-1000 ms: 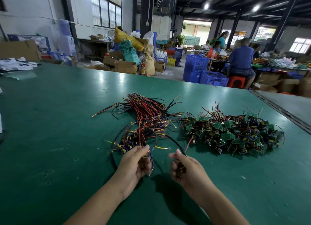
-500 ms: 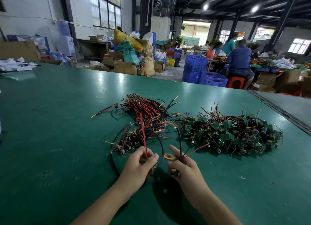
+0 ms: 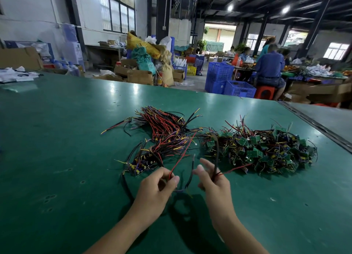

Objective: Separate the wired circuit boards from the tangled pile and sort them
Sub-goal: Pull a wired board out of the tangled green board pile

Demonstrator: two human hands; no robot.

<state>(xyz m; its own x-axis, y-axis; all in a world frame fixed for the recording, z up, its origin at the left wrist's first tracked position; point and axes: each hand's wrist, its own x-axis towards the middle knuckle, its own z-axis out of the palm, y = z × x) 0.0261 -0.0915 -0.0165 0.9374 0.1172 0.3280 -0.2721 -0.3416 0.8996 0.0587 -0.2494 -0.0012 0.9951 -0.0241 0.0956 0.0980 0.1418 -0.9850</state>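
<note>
On the flat green work table (image 3: 57, 158), the sorted bundle (image 3: 163, 132) of small dark boards, with long red, black and yellow leads fanned away from the person, lies just beyond the left hand (image 3: 156, 189). That hand is curled, with thumb and fingertips pinched on a long red lead (image 3: 181, 156) that rises up and back over the bundle.

Dark wires sag in a loop between the two hands. The board they belong to cannot be seen.

The right hand (image 3: 215, 183) is close beside the left. Its thumb and middle fingers are clamped on a stiff black lead (image 3: 216, 151) that stands upright, and the forefinger is stretched out free. From this grip a thin red wire (image 3: 234, 169) runs right into the tangled pile (image 3: 262, 153) of small green circuit boards and knotted coloured leads, which sits just to the right.

The main risk, as I judge it, is that thin red wire. If it is caught in the heap, drawing the hands apart or back would drag neighbouring boards out of the pile. It could also strain a solder joint until the lead tears off.

The long red lead crosses the sorted bundle, so a careless sweep could hook its ring terminal there and tangle work that is already done.
</note>
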